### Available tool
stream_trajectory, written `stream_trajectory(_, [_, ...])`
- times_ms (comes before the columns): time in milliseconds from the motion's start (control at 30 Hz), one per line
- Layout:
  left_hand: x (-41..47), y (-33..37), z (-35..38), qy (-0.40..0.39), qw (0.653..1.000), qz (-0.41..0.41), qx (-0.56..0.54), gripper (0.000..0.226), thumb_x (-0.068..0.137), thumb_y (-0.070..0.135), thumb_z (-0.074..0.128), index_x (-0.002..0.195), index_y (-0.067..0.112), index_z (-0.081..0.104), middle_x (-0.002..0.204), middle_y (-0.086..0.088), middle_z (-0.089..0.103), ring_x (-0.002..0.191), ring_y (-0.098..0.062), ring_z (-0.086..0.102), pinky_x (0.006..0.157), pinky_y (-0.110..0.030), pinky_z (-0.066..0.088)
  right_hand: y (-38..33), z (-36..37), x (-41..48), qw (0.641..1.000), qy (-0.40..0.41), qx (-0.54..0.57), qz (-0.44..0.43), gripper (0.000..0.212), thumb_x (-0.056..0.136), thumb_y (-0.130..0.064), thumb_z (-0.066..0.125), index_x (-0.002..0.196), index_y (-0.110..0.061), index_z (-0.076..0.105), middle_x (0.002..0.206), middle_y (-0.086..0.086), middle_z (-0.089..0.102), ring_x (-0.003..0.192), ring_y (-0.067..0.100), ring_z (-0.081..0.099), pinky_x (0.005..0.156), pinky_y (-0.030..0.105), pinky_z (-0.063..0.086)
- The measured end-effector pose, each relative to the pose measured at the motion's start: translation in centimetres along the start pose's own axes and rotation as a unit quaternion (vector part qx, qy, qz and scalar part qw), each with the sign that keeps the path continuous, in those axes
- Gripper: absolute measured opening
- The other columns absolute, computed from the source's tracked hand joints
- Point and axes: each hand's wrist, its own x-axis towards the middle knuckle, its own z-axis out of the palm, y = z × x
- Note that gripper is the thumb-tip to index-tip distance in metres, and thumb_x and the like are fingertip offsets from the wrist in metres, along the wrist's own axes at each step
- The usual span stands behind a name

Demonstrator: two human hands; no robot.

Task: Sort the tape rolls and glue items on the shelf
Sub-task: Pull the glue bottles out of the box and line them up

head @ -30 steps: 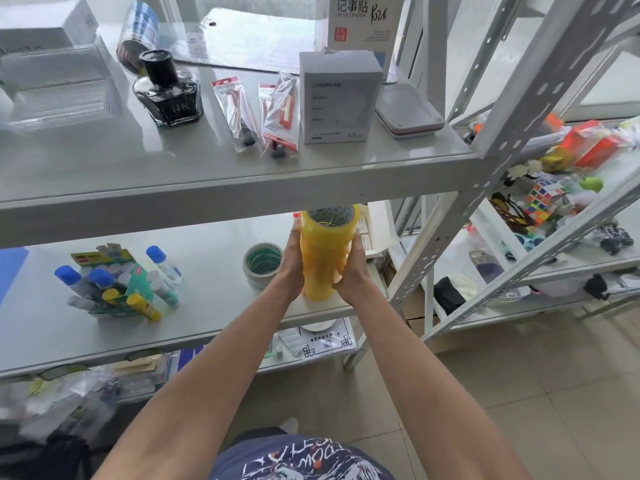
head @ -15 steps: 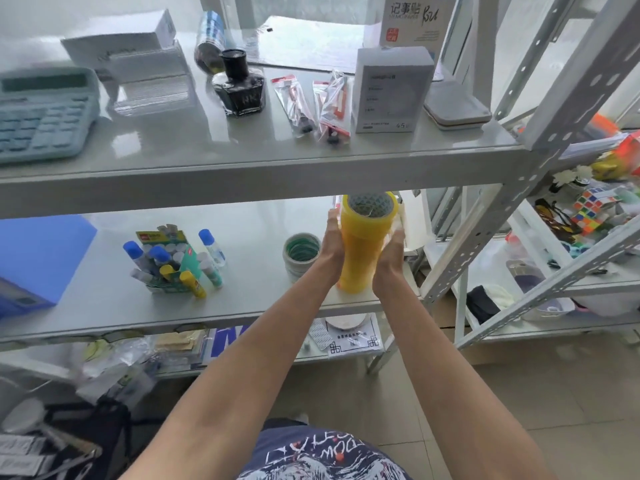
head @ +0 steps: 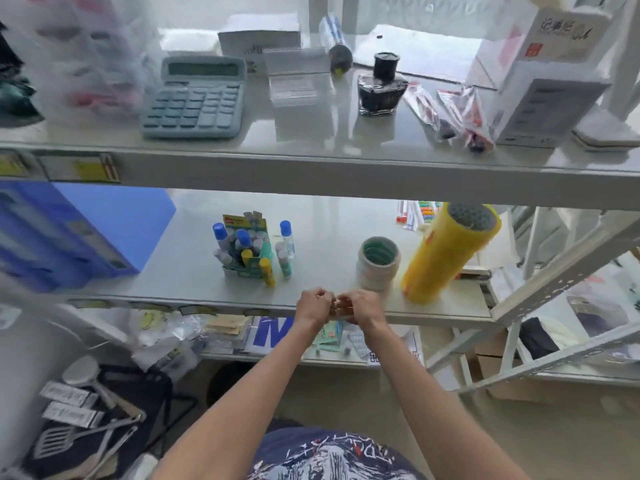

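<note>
No label reads clearly; yellow tape stack (head: 446, 252) stands far right on the middle shelf (head: 194, 289), white tape rolls (head: 378, 264) just left, glue box (head: 247, 247) further left; left hand (head: 313, 304) and right hand (head: 356, 304) curl together at the near edge, grasp unclear.

- We take the calculator (head: 195, 98) on the top shelf as our landmark; it is pale blue-grey and lies flat.
- Right of the calculator we see a clear plastic box (head: 299, 90), with a white carton (head: 258, 43) behind it.
- Further right of the calculator stands a dark ink bottle (head: 381, 88) with a black cap.
- Beyond the bottle, far right of the calculator, lie two foil packets (head: 450, 114) beside an upright grey box (head: 540, 109).
- Below and left of the calculator, one shelf down, we see a blue folder box (head: 69, 233).
- Far below the calculator, on the floor at the left, lies a metal spatula (head: 59, 441).
</note>
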Motion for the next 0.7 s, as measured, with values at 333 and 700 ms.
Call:
stream_trajectory(333, [4.4,-5.2,-15.2,0.019,0.999,-0.015,0.046,0.008,0.089,0.011,0.064,0.082,0.016,0.064,0.078,-0.007,0.074,0.072,-0.018,0.071,0.058,-0.025,0.049,-2.3,13.5,2.8,0.974,0.023,-0.215,-0.070,0.027,0.086,-0.015,0.071,0.112,-0.015,0.064,0.093,0.004,0.075,0.079,0.018,0.073,0.079,0.035,0.061])
stream_trajectory(700, [8.0,-4.9,-24.1,0.120,0.991,0.063,0.018,0.016,0.090,0.027,0.072,0.098,0.016,0.064,0.089,0.000,0.071,0.077,-0.016,0.072,0.064,-0.027,0.057,-0.9,22.4,1.5,0.925,0.093,-0.277,-0.243,0.013,0.091,-0.022,0.073,0.096,-0.019,0.062,0.077,-0.004,0.068,0.069,0.016,0.068,0.067,0.036,0.061])
